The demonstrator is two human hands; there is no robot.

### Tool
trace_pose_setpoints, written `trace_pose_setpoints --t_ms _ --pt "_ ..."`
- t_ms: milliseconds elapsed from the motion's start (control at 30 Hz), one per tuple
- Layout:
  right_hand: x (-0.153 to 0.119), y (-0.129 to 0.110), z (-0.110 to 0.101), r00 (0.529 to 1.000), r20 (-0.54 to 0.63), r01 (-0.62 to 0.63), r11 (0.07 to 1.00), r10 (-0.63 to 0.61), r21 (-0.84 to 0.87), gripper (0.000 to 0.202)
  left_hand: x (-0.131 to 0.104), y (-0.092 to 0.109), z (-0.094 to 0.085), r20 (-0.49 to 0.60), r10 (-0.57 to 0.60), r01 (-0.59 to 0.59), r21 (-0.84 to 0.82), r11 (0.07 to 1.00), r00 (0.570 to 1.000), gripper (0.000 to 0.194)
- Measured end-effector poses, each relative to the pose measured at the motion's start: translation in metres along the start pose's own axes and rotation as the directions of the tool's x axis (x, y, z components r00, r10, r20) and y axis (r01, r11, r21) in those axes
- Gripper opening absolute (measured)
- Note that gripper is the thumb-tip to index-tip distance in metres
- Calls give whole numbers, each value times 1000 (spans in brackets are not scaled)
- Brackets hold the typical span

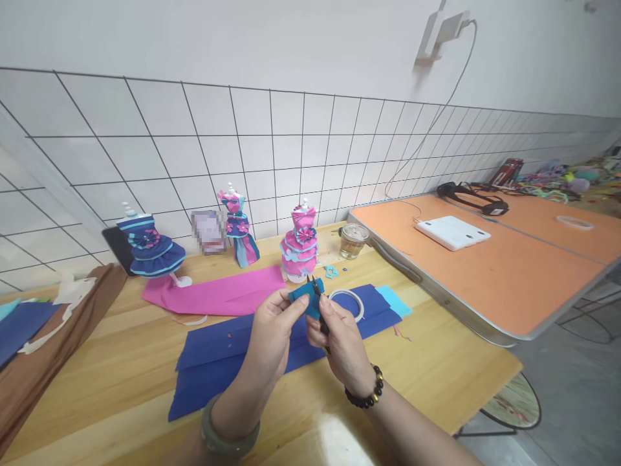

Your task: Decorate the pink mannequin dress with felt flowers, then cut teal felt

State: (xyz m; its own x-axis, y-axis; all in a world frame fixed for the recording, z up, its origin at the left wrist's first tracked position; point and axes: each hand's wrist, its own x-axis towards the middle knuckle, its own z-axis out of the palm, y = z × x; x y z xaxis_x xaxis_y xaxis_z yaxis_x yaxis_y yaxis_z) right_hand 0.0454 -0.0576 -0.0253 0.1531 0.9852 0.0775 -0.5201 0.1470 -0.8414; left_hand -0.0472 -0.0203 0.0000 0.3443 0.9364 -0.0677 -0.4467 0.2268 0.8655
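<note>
Plainly, the teal piece point(313, 308) looks small and roughly rectangular.

There's the orange table point(524, 278) — flat white box point(451, 234) on it, black headset point(473, 200) just behind! Up on the wall point(291, 39), a plugged-in charger point(453, 27) trails its cable point(447, 102) down.

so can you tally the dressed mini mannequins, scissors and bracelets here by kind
Dressed mini mannequins: 3 (navy dress, pink-and-blue dress, mostly pink dress)
Scissors: 1, in the right hand
Bracelets: 2 (green bangle, beaded bracelet)
Total: 6
</note>
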Motion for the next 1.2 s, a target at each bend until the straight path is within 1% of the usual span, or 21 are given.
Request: trace_pose_setpoints --t_ms 333,533,667,833,1033,1200 --pt "1 0 3 1000 -18 4 1000 -4 27 33 0 2 3 7 -13 14 -46 999 1000 13" --pt "1 1 4 999 -34 -3 999 4 34 32 1 0 0 -2 -3 3 -14 1000 1000 12" --pt "-1 0 5 1000 -21 1 1000 0 18 33 1 0 -2 4 7 -7 -5 1000 1000 10" --pt "1 0 5 1000 -21 14 1000 -14 -1 34 1 2 -1 6 11 -11 -12 1000 1000 10" --pt "2 0 7 999 -47 8 1000 -7 18 34 1 1 0 -6 2 -2 -17 1000 1000 10" --pt "2 -1 6 999 -39 13 1000 -13 23 39 1 1 -1 1 0 0 5 1000 1000 11"
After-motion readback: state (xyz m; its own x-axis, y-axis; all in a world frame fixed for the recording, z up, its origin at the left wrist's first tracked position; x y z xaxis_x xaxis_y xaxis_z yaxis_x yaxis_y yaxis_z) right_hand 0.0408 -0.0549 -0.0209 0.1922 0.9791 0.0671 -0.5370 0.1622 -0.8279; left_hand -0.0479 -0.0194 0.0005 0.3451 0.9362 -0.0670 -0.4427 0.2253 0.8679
